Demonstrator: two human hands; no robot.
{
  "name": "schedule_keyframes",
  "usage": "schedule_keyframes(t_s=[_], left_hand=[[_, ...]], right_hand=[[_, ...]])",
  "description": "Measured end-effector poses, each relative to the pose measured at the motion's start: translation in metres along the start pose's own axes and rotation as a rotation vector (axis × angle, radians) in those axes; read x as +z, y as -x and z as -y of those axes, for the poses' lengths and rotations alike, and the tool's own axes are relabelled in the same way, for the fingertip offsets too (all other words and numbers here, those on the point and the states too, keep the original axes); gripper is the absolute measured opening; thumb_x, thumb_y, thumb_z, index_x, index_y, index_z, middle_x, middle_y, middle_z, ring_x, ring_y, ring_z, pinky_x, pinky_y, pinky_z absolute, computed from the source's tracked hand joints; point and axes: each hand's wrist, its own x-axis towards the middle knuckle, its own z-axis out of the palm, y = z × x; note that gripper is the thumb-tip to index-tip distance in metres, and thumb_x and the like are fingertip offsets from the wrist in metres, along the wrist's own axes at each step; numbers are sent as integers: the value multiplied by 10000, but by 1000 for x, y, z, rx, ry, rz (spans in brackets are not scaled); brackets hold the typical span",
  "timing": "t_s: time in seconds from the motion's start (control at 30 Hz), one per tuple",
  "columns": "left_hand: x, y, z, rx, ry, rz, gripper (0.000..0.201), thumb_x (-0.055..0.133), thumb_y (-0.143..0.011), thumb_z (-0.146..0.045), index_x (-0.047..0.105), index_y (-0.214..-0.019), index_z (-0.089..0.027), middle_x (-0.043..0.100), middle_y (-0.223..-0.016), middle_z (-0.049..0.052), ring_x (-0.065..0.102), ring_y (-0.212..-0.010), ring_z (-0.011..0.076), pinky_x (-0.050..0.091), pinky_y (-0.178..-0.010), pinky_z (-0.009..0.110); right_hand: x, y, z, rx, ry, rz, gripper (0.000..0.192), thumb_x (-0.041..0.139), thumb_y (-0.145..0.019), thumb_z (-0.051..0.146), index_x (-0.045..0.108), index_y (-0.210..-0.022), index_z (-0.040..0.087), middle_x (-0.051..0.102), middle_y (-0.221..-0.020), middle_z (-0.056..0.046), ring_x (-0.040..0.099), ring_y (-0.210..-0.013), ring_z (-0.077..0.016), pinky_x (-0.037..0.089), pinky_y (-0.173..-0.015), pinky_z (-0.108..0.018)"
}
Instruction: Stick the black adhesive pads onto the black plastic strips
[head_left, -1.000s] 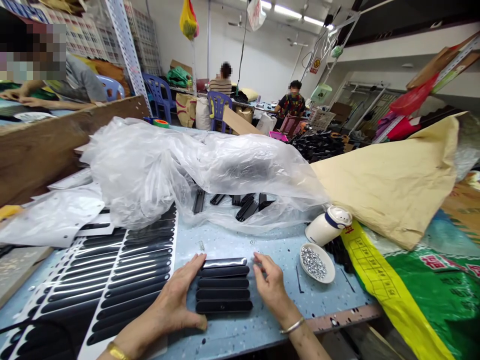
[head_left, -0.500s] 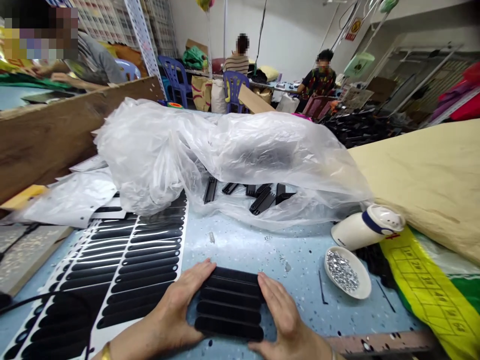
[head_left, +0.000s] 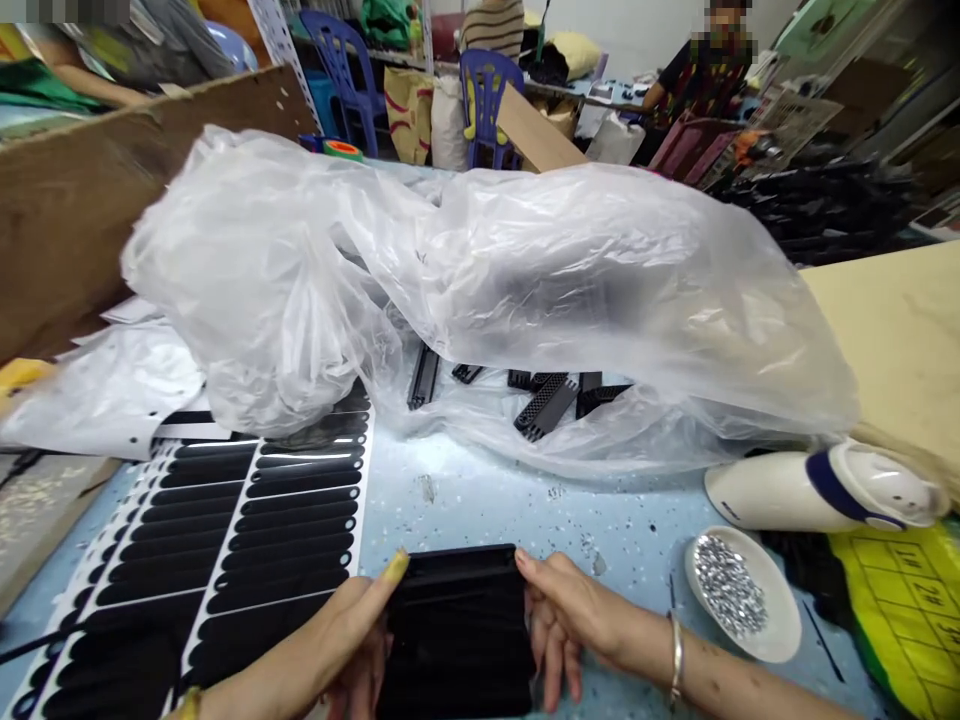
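A block of black strips (head_left: 457, 640), lying side by side, is held between my two hands at the near edge of the table. My left hand (head_left: 364, 625) grips its left side, thumb on the top left corner and fingers curled below. On the other side my right hand (head_left: 562, 605) has its thumb at the top right corner, its fingers against the side and partly underneath. The seams between the strips are hard to make out in the dark surface. Left of my hands lies a white sheet (head_left: 244, 520) bearing rows of black round-ended strips.
A large clear plastic bag (head_left: 615, 270) spans the table's back, with black toothed pieces (head_left: 551, 405) at its opening. To the right are a white bowl (head_left: 787, 640) of small silver parts, a cream bottle (head_left: 765, 490) and a thin black rod (head_left: 823, 640). A wooden board (head_left: 150, 190) borders the left.
My hands have shifted from the block's sides to a grip with thumbs on its far corners and fingers lower down. The block looks tilted, its separate strips less distinct. The camera view has tipped downward.
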Motion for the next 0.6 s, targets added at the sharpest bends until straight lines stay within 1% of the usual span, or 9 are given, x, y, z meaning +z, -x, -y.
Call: schedule_keyframes(t_s=[0.13,0.2,0.27,0.33,0.37,0.4,0.47,0.53,0.6], left_hand=[[-8,-9,-1,-45,92,36,818,166,-747,-890,564,-753,-175,707,-621,102,715,-532,236,394,-346,209],[-11,-14,2,-77,112,43,829,143,-724,-906,544,-784,-184,714,-662,107,721,-541,240,397,-340,209],[-12,-19,2,-122,-9,25,772,195,-730,-900,509,-738,-194,678,-591,86,681,-466,230,369,-318,215],[-14,-19,-3,-61,-268,-36,684,267,-788,-839,472,-648,-201,614,-522,48,615,-403,198,329,-313,219],[-16,-18,-6,37,-428,-89,643,305,-828,-786,456,-606,-202,578,-503,27,588,-402,179,328,-333,221],[-19,-16,-9,183,-593,-163,599,351,-865,-717,452,-581,-200,546,-495,7,565,-415,163,338,-364,225],[-28,-13,-14,522,-899,-333,484,436,-916,-553,486,-592,-197,524,-521,-12,542,-470,147,382,-454,240],[-39,-13,-16,830,-1122,-500,328,460,-946,-383,566,-698,-197,552,-589,-7,548,-536,151,421,-546,258],[-50,-18,-17,1047,-1259,-617,200,431,-952,-225,627,-925,-196,600,-703,20,575,-617,171,453,-617,281]], right_hand=[[-8,-2,4,30,-3,16,796,318,-811,836,596,-664,105,665,-588,-98,624,-373,-132,408,-303,-150],[-9,0,0,26,5,9,711,496,-764,792,606,-682,95,674,-628,-96,630,-406,-124,407,-325,-144],[-8,0,-5,12,28,-19,591,705,-666,680,606,-730,101,677,-649,-71,639,-442,-121,411,-349,-141],[-4,-2,-9,16,75,-71,558,739,-643,647,582,-725,119,663,-627,-45,628,-433,-114,397,-340,-140],[-1,-3,-11,29,105,-99,572,688,-671,686,563,-699,129,649,-607,-37,612,-409,-107,376,-320,-140],[2,-4,-11,45,137,-130,596,616,-704,730,539,-667,140,632,-583,-29,589,-380,-97,350,-299,-139],[8,-4,-10,53,225,-198,608,517,-754,758,497,-630,163,584,-520,2,537,-336,-77,308,-281,-137],[12,-2,-7,18,330,-268,558,510,-799,704,483,-625,175,508,-434,44,501,-323,-68,289,-293,-134],[13,1,-5,-27,396,-330,493,519,-842,622,502,-639,173,439,-379,71,498,-333,-76,286,-313,-138]])
